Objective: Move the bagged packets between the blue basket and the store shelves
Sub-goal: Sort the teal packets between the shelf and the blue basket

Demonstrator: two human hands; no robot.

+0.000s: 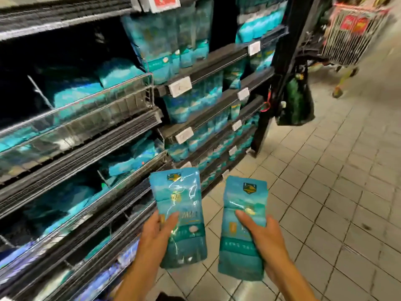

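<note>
We hold two teal packets up in front of the store shelves [86, 135]. Our left hand [157, 232] has a closed grip on the left packet [181, 216]. Our right hand [263, 237] has a closed grip on the right packet [243, 227]. Each packet has a gold badge near the top, but the writing is too blurry to read. More teal bags [165, 42] fill the shelves.

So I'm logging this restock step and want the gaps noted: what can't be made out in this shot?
- Blue basket: out of the head view.
- Print on the left packet and right packet: too small, partly under the left hand and right hand.
- Price tags: blurred.
- Top-right trolley: motion-blurred, cut by the edge.
</note>
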